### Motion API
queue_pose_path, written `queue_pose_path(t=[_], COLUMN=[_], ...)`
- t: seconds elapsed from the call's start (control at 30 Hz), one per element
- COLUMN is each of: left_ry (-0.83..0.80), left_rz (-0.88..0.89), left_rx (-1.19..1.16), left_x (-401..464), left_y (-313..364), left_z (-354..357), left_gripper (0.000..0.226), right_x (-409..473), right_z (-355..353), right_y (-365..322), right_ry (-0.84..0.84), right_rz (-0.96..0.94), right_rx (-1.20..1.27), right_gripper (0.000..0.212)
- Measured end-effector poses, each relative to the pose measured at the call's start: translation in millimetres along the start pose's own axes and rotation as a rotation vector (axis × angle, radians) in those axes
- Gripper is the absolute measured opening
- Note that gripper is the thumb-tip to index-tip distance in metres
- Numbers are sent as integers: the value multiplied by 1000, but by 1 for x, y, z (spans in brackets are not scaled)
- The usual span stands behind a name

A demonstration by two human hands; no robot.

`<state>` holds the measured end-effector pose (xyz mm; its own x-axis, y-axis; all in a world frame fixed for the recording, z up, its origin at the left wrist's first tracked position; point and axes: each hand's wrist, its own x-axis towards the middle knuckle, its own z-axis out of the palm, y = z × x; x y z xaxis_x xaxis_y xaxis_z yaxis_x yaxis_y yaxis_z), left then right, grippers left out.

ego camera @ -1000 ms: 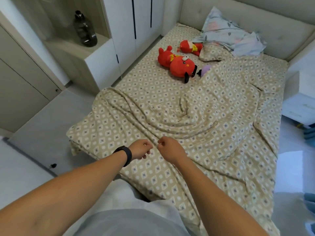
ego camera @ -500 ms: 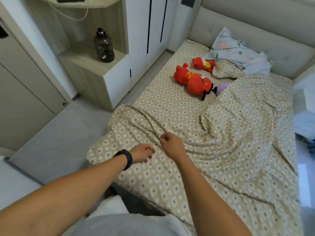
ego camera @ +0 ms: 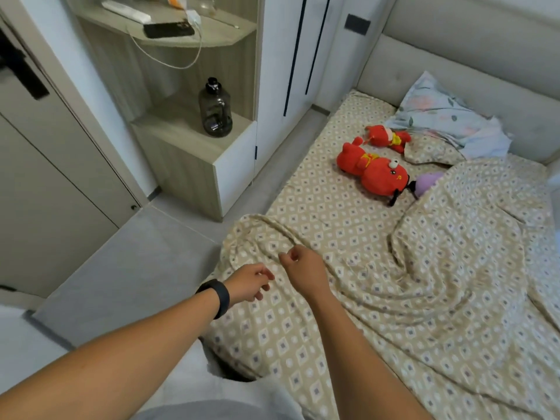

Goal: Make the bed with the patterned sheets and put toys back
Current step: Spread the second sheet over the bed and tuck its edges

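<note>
door (ego camera: 45, 183) far left, closed, black handle. next: open shelf unit (ego camera: 194, 147) w/ dark translucent water jug (ego camera: 215, 109) upright on lower ledge; upper shelf holds black phone (ego camera: 168, 30) w/ white cable looping down. white wardrobe (ego camera: 291, 71) beside it, doors closed.

left hand (ego camera: 250, 281): black band (ego camera: 217, 297) on wrist, fingers loosely curled, tips hovering just over the patterned sheet (ego camera: 409, 298) near bed's foot corner. nothing seen btwn fingers; contact w/ fabric cannot be confirmed.

right hand (ego camera: 306, 272): just right of left hand, apart from it. thumb and forefinger pinched together at a raised ridge of the sheet; fold appears caught in the pinch, other fingers curled in.

sheet: beige, diamond print, rumpled, bunched in folds across lower and right part of bed; ridge runs from corner fold to right hand. fitted sheet of same print exposed at upper left of mattress.

toys: large red plush (ego camera: 374, 171) lying on exposed mattress; smaller red plush (ego camera: 386, 137) beyond it near the pillows; purple plush (ego camera: 427, 183) partly under sheet edge, touching large one's black legs.

floral pillow (ego camera: 439, 116) against padded headboard (ego camera: 472, 71), far right.
</note>
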<state>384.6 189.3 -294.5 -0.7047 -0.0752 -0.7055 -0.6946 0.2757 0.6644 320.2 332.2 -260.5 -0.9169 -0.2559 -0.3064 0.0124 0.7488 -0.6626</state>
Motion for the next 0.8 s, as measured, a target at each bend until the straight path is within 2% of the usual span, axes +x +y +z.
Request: queue_pose_path(t=[0.23,0.33,0.53,0.63,0.8], left_ry=[82,23,-72,-93,-126], left_rz=[101,155,151,142,160], left_rx=[-24,10,116,162,143], left_x=[44,74,97,103,114], left_y=[1,0,-9,-12,-14], left_z=[-141,-213,-342,-388,-417], left_gripper=[21,19,19,19,19], right_x=[56,96,135,141,159], right_z=[59,91,149,167,180], right_y=[-88,-137,-241,-272,-294], right_ry=[77,191,261,284,335], right_rz=[0,54,106,128,127], right_rx=[27,40,52,45,16], right_gripper=[35,31,26,16,19])
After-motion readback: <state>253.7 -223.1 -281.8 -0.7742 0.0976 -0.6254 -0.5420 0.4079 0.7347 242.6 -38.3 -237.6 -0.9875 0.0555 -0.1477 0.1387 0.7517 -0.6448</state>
